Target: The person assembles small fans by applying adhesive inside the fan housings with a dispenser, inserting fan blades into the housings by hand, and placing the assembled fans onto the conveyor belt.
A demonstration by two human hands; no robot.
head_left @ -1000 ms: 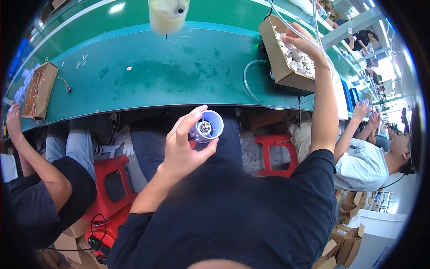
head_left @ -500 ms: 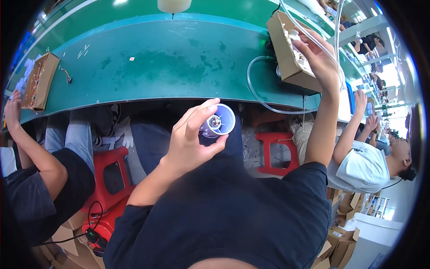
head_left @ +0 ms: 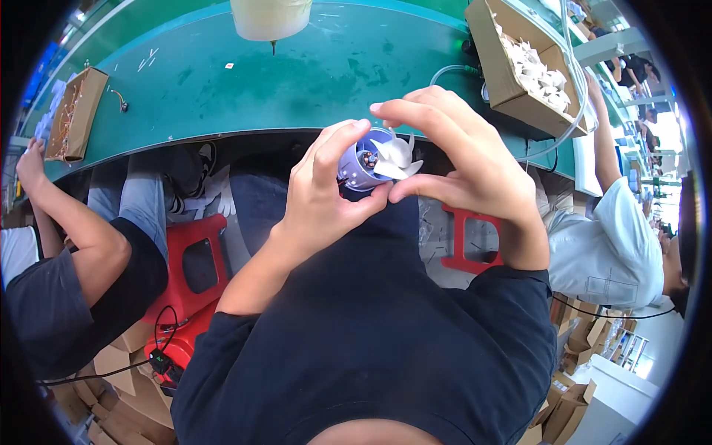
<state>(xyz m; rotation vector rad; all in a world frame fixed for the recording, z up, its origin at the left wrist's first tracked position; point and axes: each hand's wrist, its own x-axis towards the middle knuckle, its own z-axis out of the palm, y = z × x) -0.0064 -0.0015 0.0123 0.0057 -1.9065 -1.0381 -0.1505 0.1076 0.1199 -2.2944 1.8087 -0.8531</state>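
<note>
Your left hand grips a small white round housing from its left side, held above your lap just below the green table edge. Your right hand pinches a white fan wheel at the housing's open mouth. A cardboard box of white parts sits at the table's right.

**A:** can anyone see the whole blue-white cylinder? The left hand and right hand cover most of it.

**B:** nope. The white fan piece is half hidden, and the cream container is cropped at the top edge.
</note>
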